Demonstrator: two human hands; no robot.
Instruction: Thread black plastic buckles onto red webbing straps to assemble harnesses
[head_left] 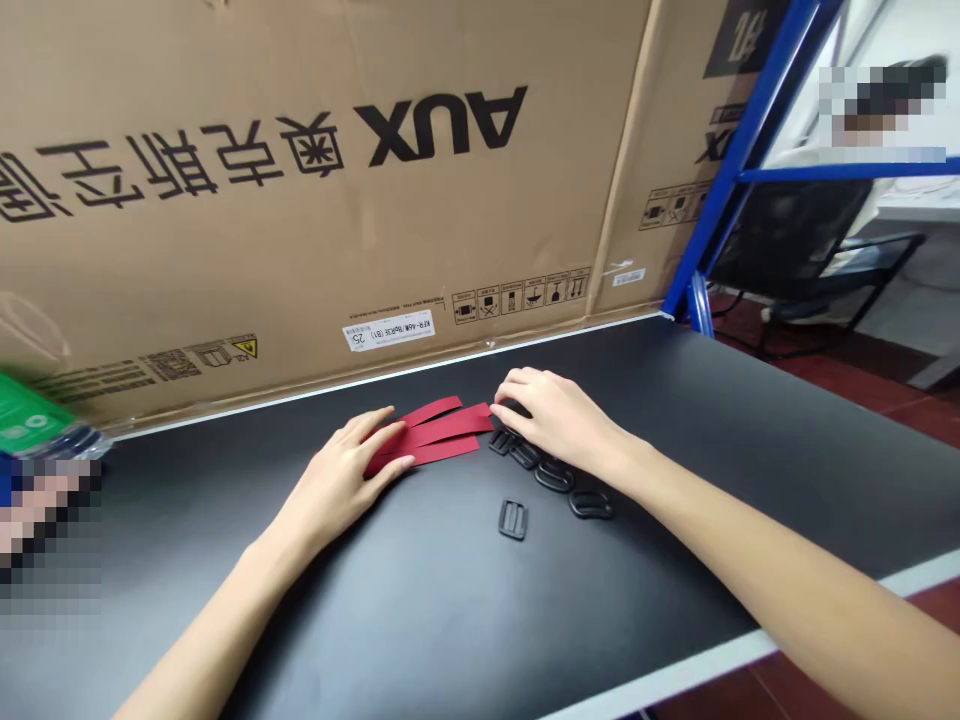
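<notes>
I judge the step as arranging the red strips (446,427), fanned on the black tabletop (360,620) between both hands. The left hand (341,470) rests loose, spread fingers over them; the right hand (559,415) meets one tip, pinching or not, I cannot tell. Next calls for isolating one end. I count three strips, one lone slider (514,519), at least four buckles (553,486) in a row.

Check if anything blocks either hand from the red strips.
Nothing visible does. The left hand lies over the left part of the red strips; the right hand is at one strip's right end. The black buckles lie near the right hand, not in between.
</notes>
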